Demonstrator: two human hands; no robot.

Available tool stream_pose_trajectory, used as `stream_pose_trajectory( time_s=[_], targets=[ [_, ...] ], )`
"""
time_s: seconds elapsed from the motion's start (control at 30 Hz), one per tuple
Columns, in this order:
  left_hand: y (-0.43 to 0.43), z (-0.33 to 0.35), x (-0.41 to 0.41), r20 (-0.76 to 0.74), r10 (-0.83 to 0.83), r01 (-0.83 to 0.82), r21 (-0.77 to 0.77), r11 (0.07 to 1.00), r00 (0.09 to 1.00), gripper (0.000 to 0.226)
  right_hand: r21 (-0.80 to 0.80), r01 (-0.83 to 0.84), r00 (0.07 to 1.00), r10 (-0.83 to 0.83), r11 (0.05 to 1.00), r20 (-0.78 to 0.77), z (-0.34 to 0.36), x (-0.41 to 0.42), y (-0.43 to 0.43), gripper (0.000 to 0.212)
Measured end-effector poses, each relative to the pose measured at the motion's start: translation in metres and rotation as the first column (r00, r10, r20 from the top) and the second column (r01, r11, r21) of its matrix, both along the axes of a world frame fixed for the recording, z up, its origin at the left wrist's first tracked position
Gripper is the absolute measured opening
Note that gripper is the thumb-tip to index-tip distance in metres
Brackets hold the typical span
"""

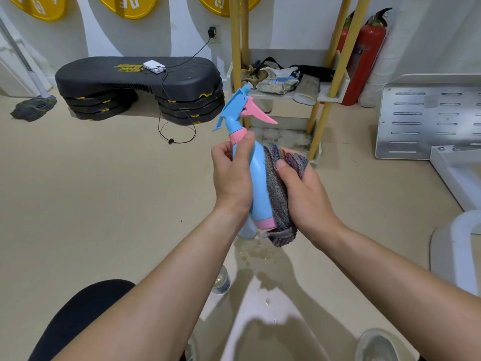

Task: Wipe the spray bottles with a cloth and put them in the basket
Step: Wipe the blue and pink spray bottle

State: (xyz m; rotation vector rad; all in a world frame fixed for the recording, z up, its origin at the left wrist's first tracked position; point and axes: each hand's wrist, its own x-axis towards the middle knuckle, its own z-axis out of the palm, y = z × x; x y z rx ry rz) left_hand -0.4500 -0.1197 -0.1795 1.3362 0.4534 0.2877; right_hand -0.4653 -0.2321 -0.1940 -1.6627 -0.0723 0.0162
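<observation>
A light blue spray bottle (256,175) with a pink trigger, collar and base is held up in mid-air at the centre of the view, tilted with its nozzle pointing up and left. My left hand (230,178) grips the bottle around its neck and upper body. My right hand (303,194) holds a folded grey-purple striped cloth (278,194) pressed against the bottle's right side. A clear bottle (221,281) stands on the floor under my left forearm, and another pale one (247,229) is partly hidden behind the blue bottle's base. No basket is recognisable.
Water puddles (256,254) lie on the beige floor below my hands. Black stacked step platforms (140,87) stand at the back left, a mop (32,106) beside them. A yellow-legged shelf (283,92), red fire extinguishers (364,56), a metal slotted panel (426,118) and a white frame (458,230) are at right.
</observation>
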Motion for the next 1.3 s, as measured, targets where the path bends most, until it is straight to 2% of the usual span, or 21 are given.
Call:
stream_pose_trajectory(
  time_s=[0.13,0.23,0.3,0.33,0.37,0.43,0.5,0.6,0.7,0.77,0.87,0.93,1.03,1.17,1.3],
  targets=[
    [-0.001,-0.007,0.004,-0.039,0.042,-0.035,0.155,0.987,0.998,0.031,-0.233,0.009,0.989,0.025,0.972,0.143,-0.002,-0.004,0.003,0.03],
    [-0.008,-0.004,0.001,-0.08,-0.029,0.041,0.154,0.987,0.996,0.042,-0.341,0.004,0.975,0.072,0.94,0.21,-0.004,-0.004,0.004,0.047],
    [-0.006,-0.002,0.003,-0.069,-0.074,0.082,0.122,0.989,0.995,0.046,-0.254,-0.023,0.981,0.071,0.967,0.179,-0.004,-0.001,0.004,0.047],
    [-0.005,0.0,0.004,-0.043,-0.097,0.101,0.104,0.989,0.994,0.039,-0.164,-0.031,0.991,0.052,0.986,0.126,-0.003,0.002,0.004,0.043],
    [-0.004,0.002,0.004,-0.017,-0.115,0.116,0.08,0.99,0.993,0.031,-0.045,-0.023,0.998,0.025,0.999,0.056,-0.001,0.005,0.004,0.037],
    [-0.003,0.006,0.003,0.005,-0.136,0.136,0.014,0.991,0.991,0.024,0.179,0.028,0.984,0.004,0.983,-0.176,0.005,0.01,0.0,0.028],
    [-0.002,0.009,0.0,-0.002,-0.142,0.141,-0.067,0.988,0.99,0.024,0.352,0.053,0.914,0.096,0.934,-0.393,0.008,0.01,-0.006,0.033],
    [0.003,0.012,-0.005,0.003,-0.162,0.159,-0.198,0.967,0.987,0.025,0.537,0.048,0.798,0.291,0.843,-0.528,0.008,0.0,-0.011,0.035],
    [0.007,0.012,-0.008,0.037,-0.188,0.191,-0.225,0.955,0.982,0.027,0.558,0.058,0.751,0.332,0.828,-0.571,0.002,-0.005,-0.008,0.038],
    [0.01,0.013,-0.011,0.041,-0.168,0.173,-0.218,0.96,0.985,0.03,0.596,0.124,0.77,0.302,0.793,-0.562,0.002,-0.008,-0.003,0.034],
    [0.014,0.015,-0.011,0.011,-0.004,0.006,-0.239,0.971,1.0,0.027,0.638,0.253,0.79,0.225,0.727,-0.57,0.006,-0.013,0.01,0.032],
    [0.015,0.014,-0.011,-0.019,0.121,-0.123,-0.222,0.967,0.992,0.033,0.643,0.296,0.811,0.17,0.706,-0.56,0.007,-0.017,0.02,0.033],
    [0.014,0.011,-0.012,-0.004,0.244,-0.241,-0.176,0.955,0.97,0.04,0.627,0.385,0.789,0.11,0.678,-0.604,0.006,-0.021,0.034,0.036],
    [0.023,0.013,-0.01,0.097,0.36,-0.356,-0.055,0.933,0.928,0.03,0.567,0.385,0.748,0.113,0.729,-0.654,0.003,-0.017,0.049,0.043],
    [0.045,0.006,-0.014,0.263,0.356,-0.418,0.241,0.876,0.897,0.019,0.482,0.276,0.76,0.118,0.832,-0.639,-0.004,-0.013,0.058,0.038]
  ],
)
